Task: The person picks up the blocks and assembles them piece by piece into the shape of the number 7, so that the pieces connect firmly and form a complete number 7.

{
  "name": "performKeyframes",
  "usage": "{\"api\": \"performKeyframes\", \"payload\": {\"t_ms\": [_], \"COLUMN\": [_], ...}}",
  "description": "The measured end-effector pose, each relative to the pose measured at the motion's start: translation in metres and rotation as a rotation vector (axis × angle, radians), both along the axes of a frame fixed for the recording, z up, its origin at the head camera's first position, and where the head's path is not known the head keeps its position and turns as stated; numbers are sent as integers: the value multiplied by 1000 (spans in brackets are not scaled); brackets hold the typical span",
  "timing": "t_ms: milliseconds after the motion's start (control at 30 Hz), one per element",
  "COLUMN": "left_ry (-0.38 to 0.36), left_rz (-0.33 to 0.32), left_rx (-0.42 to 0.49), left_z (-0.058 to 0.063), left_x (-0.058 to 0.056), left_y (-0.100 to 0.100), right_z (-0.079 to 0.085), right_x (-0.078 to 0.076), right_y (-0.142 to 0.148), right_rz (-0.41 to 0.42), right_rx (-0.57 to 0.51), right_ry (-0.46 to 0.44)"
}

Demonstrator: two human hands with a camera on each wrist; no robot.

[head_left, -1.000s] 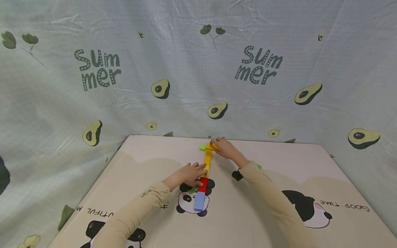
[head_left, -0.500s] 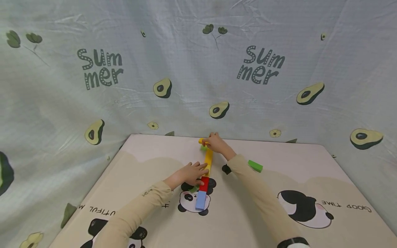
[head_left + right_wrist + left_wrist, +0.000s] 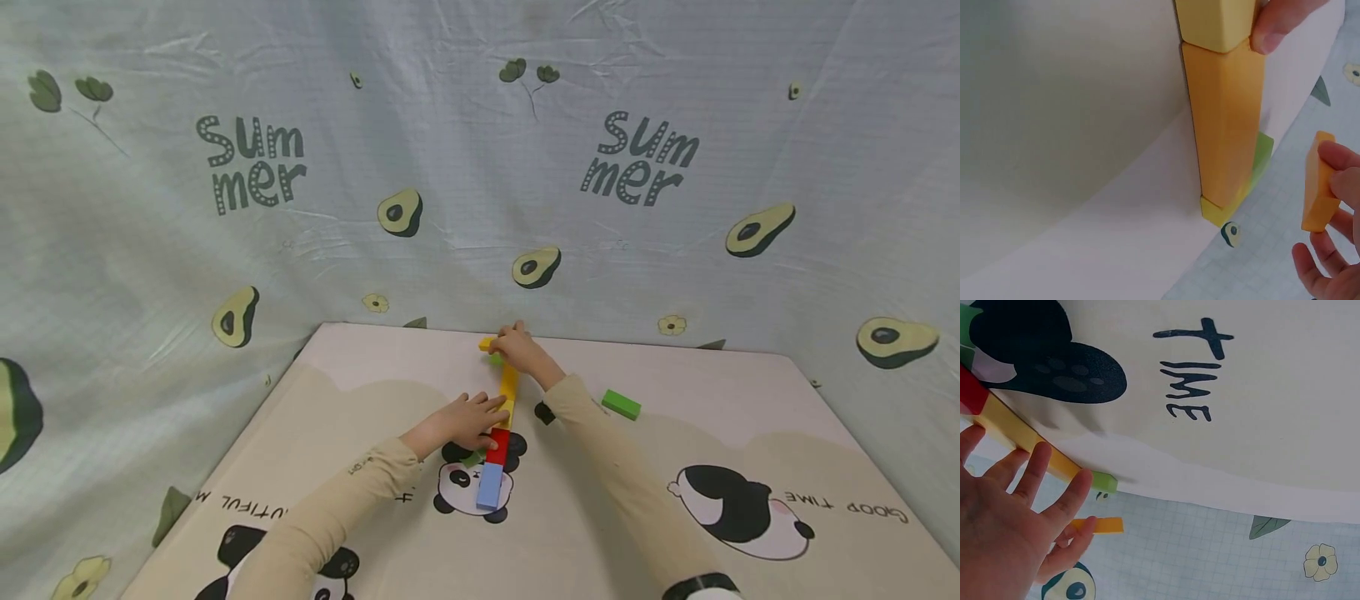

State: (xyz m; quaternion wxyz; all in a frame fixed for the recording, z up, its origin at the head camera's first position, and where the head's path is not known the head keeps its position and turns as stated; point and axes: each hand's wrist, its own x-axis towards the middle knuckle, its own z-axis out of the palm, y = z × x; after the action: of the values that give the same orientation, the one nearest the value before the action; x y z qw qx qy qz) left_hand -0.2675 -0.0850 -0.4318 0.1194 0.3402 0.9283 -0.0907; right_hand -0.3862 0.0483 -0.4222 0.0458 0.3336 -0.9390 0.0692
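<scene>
Down the tabletop runs a row of blocks: a blue block (image 3: 490, 487), a red block (image 3: 498, 447), a light yellow block (image 3: 1217, 24) and an orange block (image 3: 1222, 119). Beyond the orange one lie a yellow block (image 3: 1215, 210) and a green block (image 3: 1263, 155). My left hand (image 3: 463, 422) rests with spread fingers along the row's left side, touching the blocks near the red and light yellow ones. Over the row's far end, my right hand (image 3: 522, 350) pinches another orange block (image 3: 1317, 181) between thumb and fingers, apart from the row.
A loose green block (image 3: 621, 405) lies right of the right forearm. The table (image 3: 585, 517) has a printed panda cover. Close behind its far edge hangs a patterned curtain (image 3: 450, 125).
My right hand has lifted the orange block off the row's far end and carried it slightly left. The loose green block shows fully beside the forearm. My left hand stays put.
</scene>
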Motion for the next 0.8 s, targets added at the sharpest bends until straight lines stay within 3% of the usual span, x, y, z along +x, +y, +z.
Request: {"api": "performKeyframes", "payload": {"t_ms": [233, 567, 800], "left_ry": [8, 9, 7], "left_rz": [-5, -3, -6], "left_rx": [-6, -4, 6], "left_z": [1, 1, 1], "left_x": [1, 2, 4], "left_y": [0, 0, -1], "right_z": [-7, -9, -7], "right_x": [-3, 4, 5], "right_y": [-6, -9, -14], "right_rz": [59, 58, 27], "right_rx": [59, 201, 216], "right_ry": [63, 4, -46]}}
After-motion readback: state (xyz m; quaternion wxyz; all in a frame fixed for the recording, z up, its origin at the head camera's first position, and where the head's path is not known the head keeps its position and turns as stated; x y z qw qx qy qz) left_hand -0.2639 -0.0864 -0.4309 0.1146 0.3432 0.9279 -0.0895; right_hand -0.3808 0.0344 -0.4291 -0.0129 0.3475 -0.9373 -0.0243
